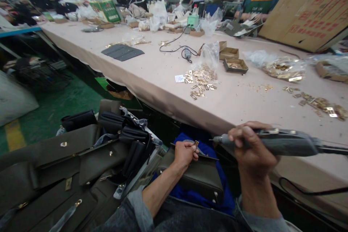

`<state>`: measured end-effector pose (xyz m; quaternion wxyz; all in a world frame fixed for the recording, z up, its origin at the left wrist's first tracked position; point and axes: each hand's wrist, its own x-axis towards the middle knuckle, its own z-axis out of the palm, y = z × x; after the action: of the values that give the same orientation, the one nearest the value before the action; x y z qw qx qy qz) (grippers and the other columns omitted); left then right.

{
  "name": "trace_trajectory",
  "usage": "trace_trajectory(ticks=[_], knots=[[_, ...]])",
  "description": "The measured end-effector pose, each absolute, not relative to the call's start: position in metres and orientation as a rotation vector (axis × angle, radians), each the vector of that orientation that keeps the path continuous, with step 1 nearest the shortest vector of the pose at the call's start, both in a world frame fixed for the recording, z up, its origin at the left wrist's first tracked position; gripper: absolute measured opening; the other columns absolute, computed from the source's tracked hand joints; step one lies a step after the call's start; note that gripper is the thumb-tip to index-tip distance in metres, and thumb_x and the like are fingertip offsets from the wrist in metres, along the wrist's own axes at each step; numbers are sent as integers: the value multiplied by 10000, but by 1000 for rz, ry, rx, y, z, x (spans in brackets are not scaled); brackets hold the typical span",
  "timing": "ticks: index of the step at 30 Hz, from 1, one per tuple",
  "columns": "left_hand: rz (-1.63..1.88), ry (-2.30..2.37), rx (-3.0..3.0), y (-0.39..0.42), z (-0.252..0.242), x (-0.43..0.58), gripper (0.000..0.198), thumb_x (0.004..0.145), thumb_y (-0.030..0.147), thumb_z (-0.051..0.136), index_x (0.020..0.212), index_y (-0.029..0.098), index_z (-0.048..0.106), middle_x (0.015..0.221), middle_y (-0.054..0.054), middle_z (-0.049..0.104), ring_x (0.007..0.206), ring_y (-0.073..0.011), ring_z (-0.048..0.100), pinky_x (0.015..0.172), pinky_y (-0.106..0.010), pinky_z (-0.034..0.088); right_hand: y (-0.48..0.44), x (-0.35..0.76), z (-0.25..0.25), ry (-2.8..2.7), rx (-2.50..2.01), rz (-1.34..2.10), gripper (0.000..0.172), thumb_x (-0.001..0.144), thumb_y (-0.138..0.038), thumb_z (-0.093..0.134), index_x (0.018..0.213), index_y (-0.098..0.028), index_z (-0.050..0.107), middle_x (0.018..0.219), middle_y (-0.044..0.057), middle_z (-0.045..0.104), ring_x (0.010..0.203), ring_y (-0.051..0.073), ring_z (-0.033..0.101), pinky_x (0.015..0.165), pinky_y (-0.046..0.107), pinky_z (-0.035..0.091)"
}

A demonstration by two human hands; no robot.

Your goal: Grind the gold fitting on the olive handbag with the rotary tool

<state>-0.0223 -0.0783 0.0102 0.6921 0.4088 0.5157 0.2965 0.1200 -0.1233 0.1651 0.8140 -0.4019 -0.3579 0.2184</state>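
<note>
My left hand [185, 153] is closed in a pinch on a small gold metal fitting [196, 143], held at the top edge of an olive-green handbag [199, 177] that rests on a blue cloth [206, 197] in my lap. My right hand [251, 148] grips a grey electric screwdriver [282, 142]. The tool lies level, its tip pointing left toward the fitting, and its black cable runs off to the right.
A long pale worktable [163, 76] bears a heap of gold metal fittings [201, 79], plastic bags, small cardboard boxes [235, 66] and a black cable. Several olive handbags [62, 166] are stacked at lower left. Other people work at the far side.
</note>
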Motion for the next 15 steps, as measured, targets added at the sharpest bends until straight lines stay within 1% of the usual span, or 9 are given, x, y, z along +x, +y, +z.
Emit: trace_trajectory(ticks=[3, 5, 7, 9, 11, 15], knots=[[621, 1189, 910, -74, 11, -23, 178, 820, 176, 617, 727, 69, 725, 595, -101, 683, 427, -141, 597, 415, -205, 463, -122, 170, 183, -592, -797, 436, 126, 726, -113, 683, 785, -177, 593, 637, -24, 523, 467, 99, 425, 492, 256, 448], [596, 1223, 913, -71, 12, -25, 173, 837, 186, 636, 759, 67, 734, 619, -110, 694, 463, -147, 629, 425, -191, 462, -123, 209, 187, -490, -750, 430, 157, 698, -105, 680, 766, -186, 563, 686, -23, 520, 490, 90, 411, 489, 239, 458], [586, 1245, 893, -68, 13, -26, 159, 829, 201, 671, 774, 68, 740, 658, -122, 711, 505, -159, 659, 444, -188, 481, -124, 246, 187, -410, -707, 433, 163, 703, -112, 674, 773, -177, 541, 735, -27, 520, 504, 72, 404, 506, 224, 475], [583, 1231, 846, -64, 11, -26, 115, 786, 188, 718, 780, 76, 742, 722, -133, 734, 550, -170, 688, 474, -191, 508, -123, 280, 184, -330, -679, 425, 173, 721, -109, 667, 782, -165, 515, 750, -39, 508, 506, 55, 404, 523, 205, 484], [568, 1208, 816, -59, 8, -25, 92, 741, 160, 743, 766, 72, 737, 715, -134, 733, 564, -179, 697, 490, -197, 523, -118, 307, 179, -268, -679, 383, 197, 736, -96, 662, 791, -165, 487, 740, -55, 488, 501, 48, 415, 534, 192, 490], [565, 1184, 781, -56, 4, -24, 131, 664, 126, 760, 774, 59, 734, 740, -145, 741, 600, -211, 714, 511, -228, 552, -102, 338, 159, -187, -766, 330, 247, 794, -119, 672, 799, -186, 434, 725, -78, 476, 479, 46, 429, 531, 185, 495]])
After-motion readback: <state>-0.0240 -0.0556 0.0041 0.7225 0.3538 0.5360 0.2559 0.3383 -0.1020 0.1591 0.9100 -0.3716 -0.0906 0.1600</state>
